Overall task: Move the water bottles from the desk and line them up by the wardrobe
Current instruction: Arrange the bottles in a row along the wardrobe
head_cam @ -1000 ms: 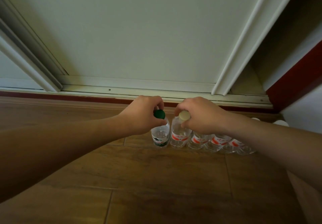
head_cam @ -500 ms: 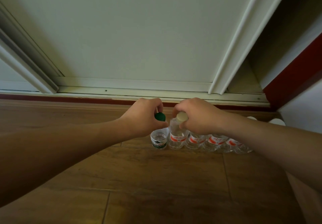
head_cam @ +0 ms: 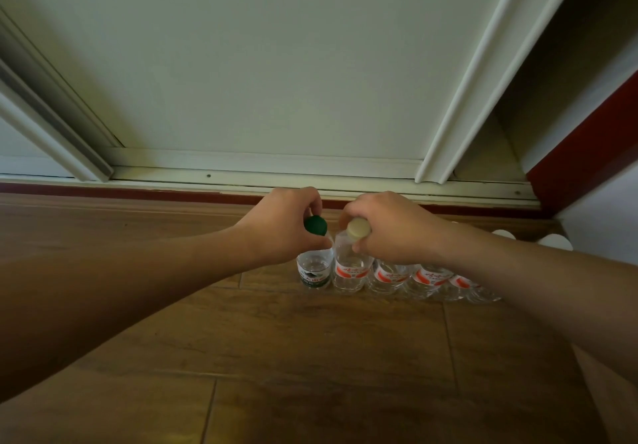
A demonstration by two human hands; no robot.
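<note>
From the head view, the left hand (head_cam: 283, 226) has its fingers curled around the neck of a green-capped water bottle (head_cam: 313, 272), thumb on the near side and fingertips wrapped over the far side, with the green cap (head_cam: 315, 225) showing between them. The right hand (head_cam: 390, 228) grips the neck of a red-labelled water bottle (head_cam: 349, 272) in the same way, its cream cap (head_cam: 358, 229) poking out beside the curled fingers. Both bottles stand upright on the wooden floor (head_cam: 310, 357), directly below the fingers and touching side by side, the green-capped one to the left. From under the right hand and forearm, a row of further red-labelled bottles (head_cam: 428, 278) runs off to the right, packed close together. Beyond the fingers, the wardrobe's bottom track (head_cam: 276, 181) runs along the floor near the bottles, and the pale sliding wardrobe door (head_cam: 276, 64) rises above it. Two white caps (head_cam: 552, 241) show past the right forearm.
</note>
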